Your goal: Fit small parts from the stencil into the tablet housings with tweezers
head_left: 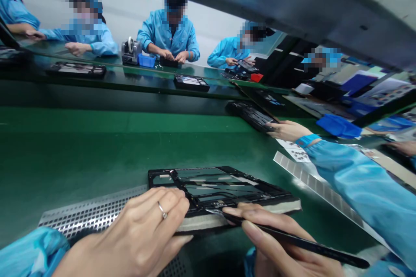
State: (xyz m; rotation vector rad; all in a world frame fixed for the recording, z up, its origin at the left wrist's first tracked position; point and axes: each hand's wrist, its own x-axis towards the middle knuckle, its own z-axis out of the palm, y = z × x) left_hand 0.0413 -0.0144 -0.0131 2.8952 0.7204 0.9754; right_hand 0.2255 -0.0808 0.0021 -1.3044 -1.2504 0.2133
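A black device frame (224,184) with glassy panels and thin dark strips lies on a pale foam block in front of me. My left hand (143,225), with a ring on one finger, rests on the frame's near left corner, its fingers pressed together over the edge. In my right hand (276,233) is a pair of dark tweezers (292,239), pinched between thumb and fingers. Their metal tip touches the frame's near edge. Under my left hand lies a perforated sheet (94,210) with rows of small dark squares.
At the right, a co-worker's sleeved arm (357,173) reaches to another black device (250,114). A pale strip (325,197) lies beneath that arm. Blue tray (338,125) at right; several people work across the green bench (81,151).
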